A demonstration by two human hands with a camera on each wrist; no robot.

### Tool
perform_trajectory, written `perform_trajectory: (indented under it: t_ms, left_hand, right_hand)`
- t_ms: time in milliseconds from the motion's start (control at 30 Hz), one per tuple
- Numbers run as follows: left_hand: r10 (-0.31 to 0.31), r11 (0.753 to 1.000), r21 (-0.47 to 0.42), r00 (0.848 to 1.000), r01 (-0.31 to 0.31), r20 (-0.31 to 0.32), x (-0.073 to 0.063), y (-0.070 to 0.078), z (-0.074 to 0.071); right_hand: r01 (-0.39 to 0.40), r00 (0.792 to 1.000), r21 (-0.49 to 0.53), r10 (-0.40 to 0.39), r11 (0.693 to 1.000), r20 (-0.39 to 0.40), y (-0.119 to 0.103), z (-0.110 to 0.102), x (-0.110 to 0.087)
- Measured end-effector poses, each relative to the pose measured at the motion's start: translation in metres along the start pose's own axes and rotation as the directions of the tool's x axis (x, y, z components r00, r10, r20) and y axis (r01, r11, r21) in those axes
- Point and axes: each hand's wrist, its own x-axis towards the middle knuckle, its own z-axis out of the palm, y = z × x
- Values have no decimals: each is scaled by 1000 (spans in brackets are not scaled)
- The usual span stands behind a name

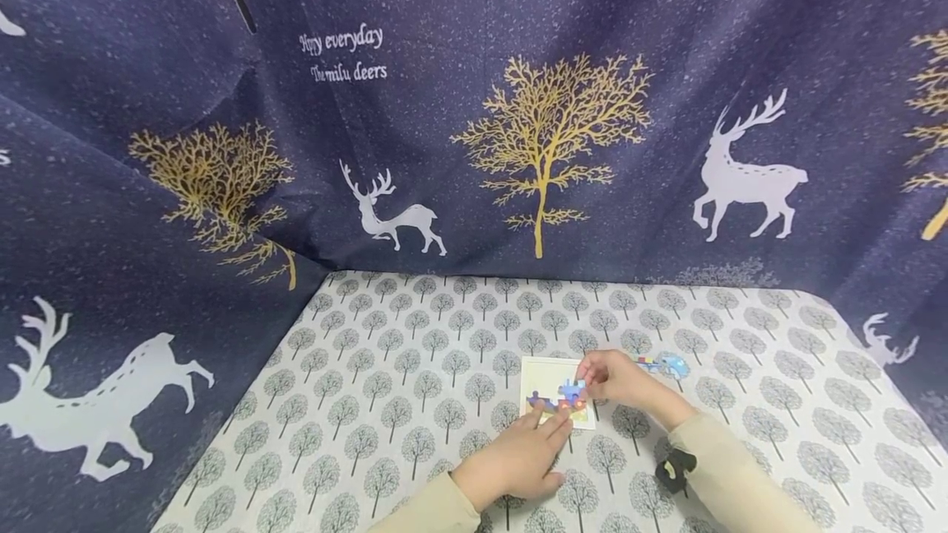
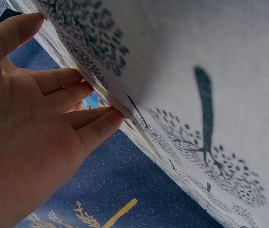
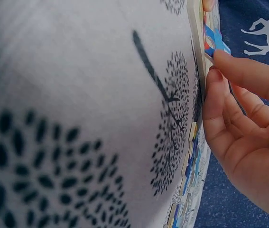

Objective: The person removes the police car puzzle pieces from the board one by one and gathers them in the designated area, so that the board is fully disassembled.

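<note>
A white-framed jigsaw puzzle board lies on the table with several coloured pieces in its lower part. My right hand pinches a blue puzzle piece between thumb and forefinger over the board's right side. The same blue piece shows at the fingertips in the right wrist view. From the near side, my left hand rests its extended fingertips on the lower pieces. In the left wrist view, the left hand's fingers are nearly straight against the board's edge. The fingers hide parts of the lower pieces.
Several loose puzzle pieces lie on the table to the right of the board, partly behind my right hand. A tree-print cloth covers the table. A dark blue deer-print curtain hangs behind and at the sides.
</note>
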Motion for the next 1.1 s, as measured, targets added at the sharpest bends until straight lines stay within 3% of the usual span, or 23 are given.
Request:
perform_trajectory:
  t_ms: [333, 500, 667, 1100]
  left_hand:
    - [-5, 999, -34, 1000, 5, -1, -4, 3, -5]
    - [1, 1000, -21, 1000, -1, -3, -4, 3, -6]
    - [2, 1000, -24, 1000, -2, 2, -2, 2, -5]
    - [2, 1000, -15, 1000, -2, -4, -2, 2, -4]
  right_hand:
    - [12, 1000, 39, -12, 999, -6, -1, 0, -3]
    - [-24, 999, 53, 25, 998, -20, 1, 1, -3]
    - [-69, 996, 143, 75, 987, -40, 1, -1, -2]
    - [-91, 990, 225, 111, 970, -81, 6, -18, -13]
